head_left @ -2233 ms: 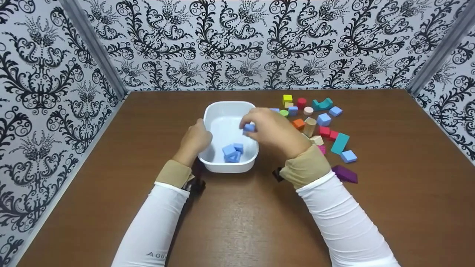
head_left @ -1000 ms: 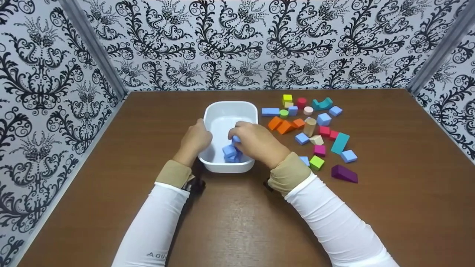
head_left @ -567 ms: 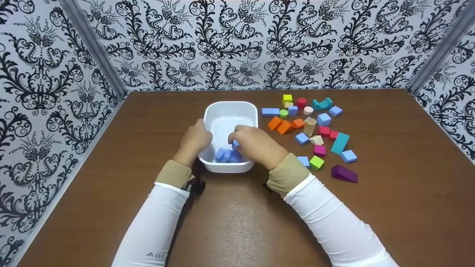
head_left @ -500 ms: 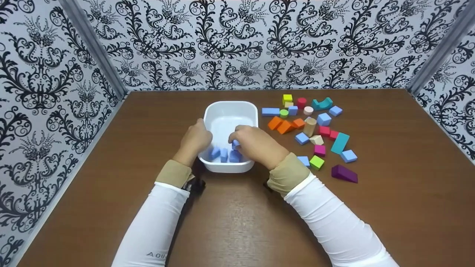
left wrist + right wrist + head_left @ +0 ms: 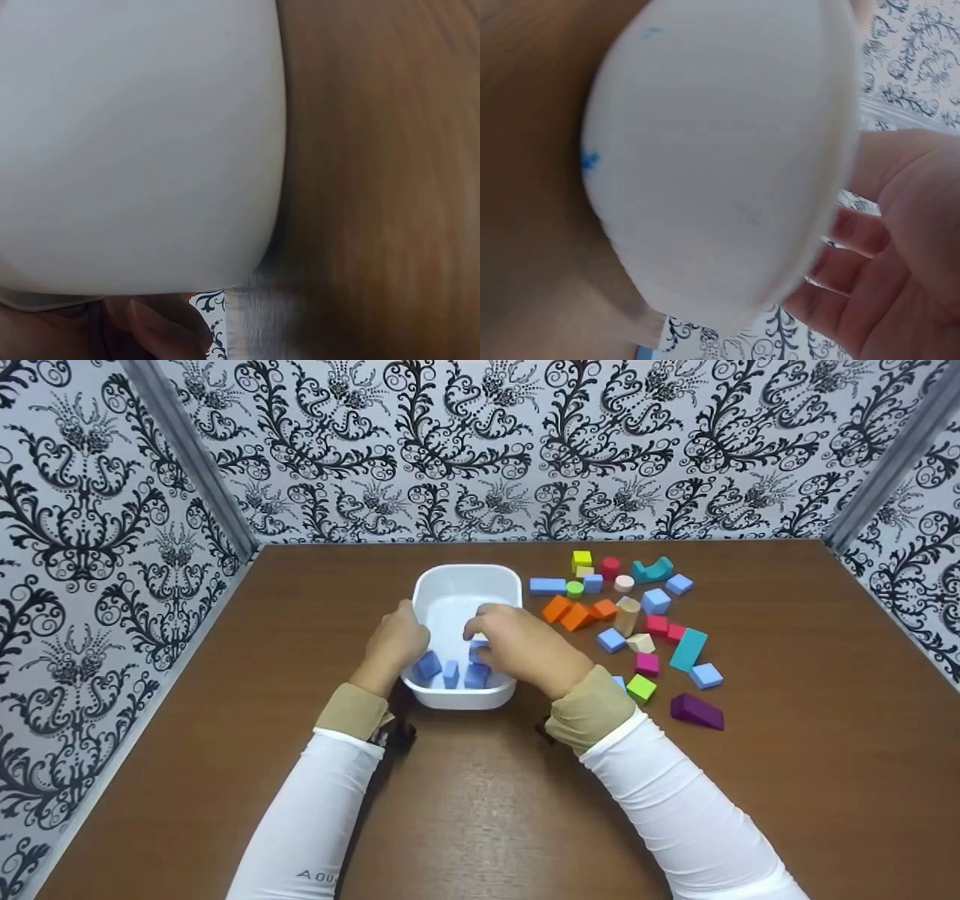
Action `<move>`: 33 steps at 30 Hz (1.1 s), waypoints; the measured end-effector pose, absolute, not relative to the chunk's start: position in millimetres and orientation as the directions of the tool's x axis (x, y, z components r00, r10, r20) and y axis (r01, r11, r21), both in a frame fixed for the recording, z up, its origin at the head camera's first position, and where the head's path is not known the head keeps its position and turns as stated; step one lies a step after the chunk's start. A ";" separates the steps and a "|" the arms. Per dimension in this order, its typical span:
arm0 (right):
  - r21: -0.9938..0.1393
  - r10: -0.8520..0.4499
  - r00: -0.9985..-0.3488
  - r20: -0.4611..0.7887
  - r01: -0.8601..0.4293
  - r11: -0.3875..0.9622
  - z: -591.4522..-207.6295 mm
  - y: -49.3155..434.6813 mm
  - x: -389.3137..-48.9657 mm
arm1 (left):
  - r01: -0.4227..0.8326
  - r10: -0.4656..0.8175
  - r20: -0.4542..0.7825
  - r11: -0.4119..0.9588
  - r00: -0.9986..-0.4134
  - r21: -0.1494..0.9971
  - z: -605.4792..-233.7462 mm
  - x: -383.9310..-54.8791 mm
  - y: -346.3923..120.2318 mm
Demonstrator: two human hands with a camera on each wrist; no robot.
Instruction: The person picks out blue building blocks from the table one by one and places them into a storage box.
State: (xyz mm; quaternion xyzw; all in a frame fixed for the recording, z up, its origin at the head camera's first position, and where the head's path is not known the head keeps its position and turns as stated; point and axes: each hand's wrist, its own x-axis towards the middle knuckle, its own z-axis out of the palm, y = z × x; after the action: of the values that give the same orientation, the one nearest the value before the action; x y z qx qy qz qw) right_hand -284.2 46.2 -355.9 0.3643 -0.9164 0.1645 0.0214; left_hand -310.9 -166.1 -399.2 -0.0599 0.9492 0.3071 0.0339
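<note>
A white plastic tub (image 5: 461, 702) stands on the brown table, with several blue blocks (image 5: 428, 665) inside near its front end. My left hand (image 5: 397, 639) grips the tub's left rim; in the left wrist view its fingers (image 5: 166, 328) curl at the edge beyond the wall. Over the right rim reaches my right hand (image 5: 521, 645), thumb and forefinger apart above a blue block (image 5: 477, 652) at the tub's right side. That block is partly hidden by the hand. In the right wrist view, loosely bent fingers (image 5: 829, 270) hang over the tub's rim.
Right of the tub lie loose wooden blocks: orange ones (image 5: 576, 617), a tan cylinder (image 5: 627, 617), a teal rectangle (image 5: 688, 649), a lime cube (image 5: 640, 688) and a purple wedge (image 5: 697, 712). More blue blocks (image 5: 655, 601) are among them. Patterned walls (image 5: 480, 450) enclose the table.
My right hand has carried a blue block from the right rim down into the tub and let it go, its fingers now parted. The piled blue blocks have spread apart leftward. The left hand keeps still.
</note>
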 end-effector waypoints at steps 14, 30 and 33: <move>-0.344 -0.473 -0.848 0.240 -0.530 0.775 -324.4 102.9 -303.7 | -0.126 -0.079 -0.105 0.798 -0.991 0.590 -397.9 -309.5 -166.5; -0.381 -0.417 -0.907 -0.064 -0.364 0.850 -310.1 157.3 -308.9 | -0.146 -0.095 -0.116 0.785 -0.989 0.602 -399.1 -310.0 -165.9; -0.415 -0.388 -0.914 -0.116 -0.311 0.855 -310.5 173.2 -311.1 | -0.147 -0.093 -0.119 0.783 -0.988 0.604 -399.1 -310.1 -165.7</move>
State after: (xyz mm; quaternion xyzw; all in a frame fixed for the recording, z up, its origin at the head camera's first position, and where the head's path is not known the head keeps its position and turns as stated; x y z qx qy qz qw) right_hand -311.1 173.2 -310.5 0.1823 -0.9581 0.1977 -0.0981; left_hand -310.1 -165.7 -399.1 -0.0637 0.9434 0.3228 0.0415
